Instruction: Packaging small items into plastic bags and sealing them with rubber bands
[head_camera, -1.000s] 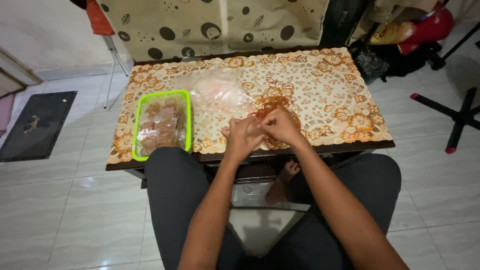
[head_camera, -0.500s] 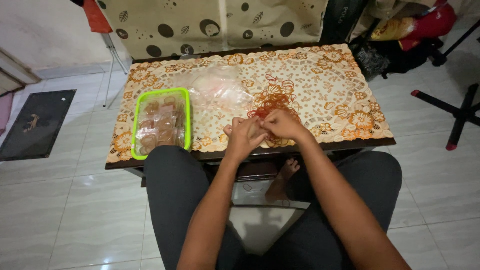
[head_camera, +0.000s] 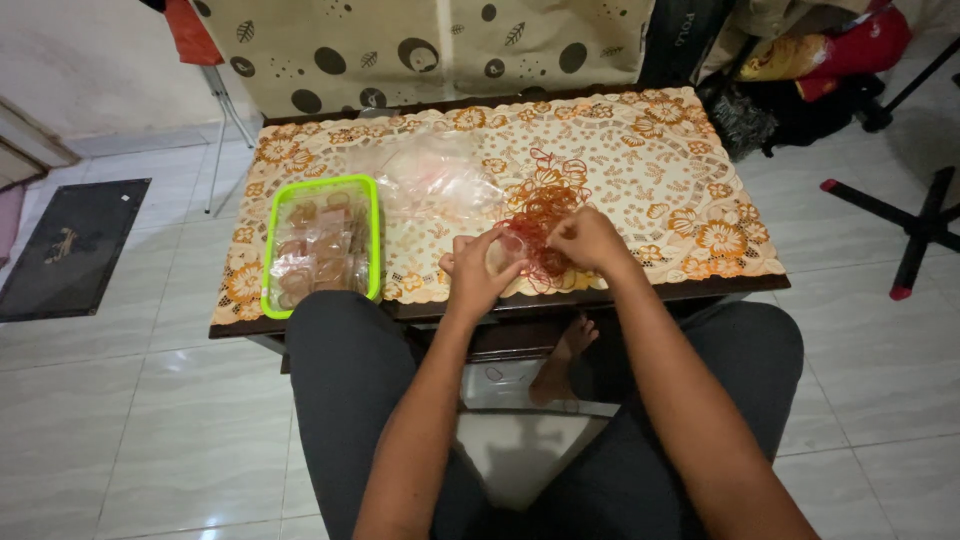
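Hands parted since half second ago; earlier pressed together. Left hand (head_camera: 470, 272) now pinching small clear plastic bag (head_camera: 503, 254) at near table edge. Right hand (head_camera: 588, 240) curled, fingertips in loose red-orange rubber bands (head_camera: 545, 205). Lace-patterned tablecloth (head_camera: 660, 170) underneath. Lime-rimmed rectangular container (head_camera: 322, 243) left, filled packets inside; crinkled clear bags (head_camera: 435, 180) behind.

I see a green-rimmed container (head_camera: 322, 243) of small packets at the near left of the floral tablecloth (head_camera: 660, 160). Farther left on the floor lies a dark mat (head_camera: 72, 250). A spotted curtain (head_camera: 430, 45) hangs beyond.
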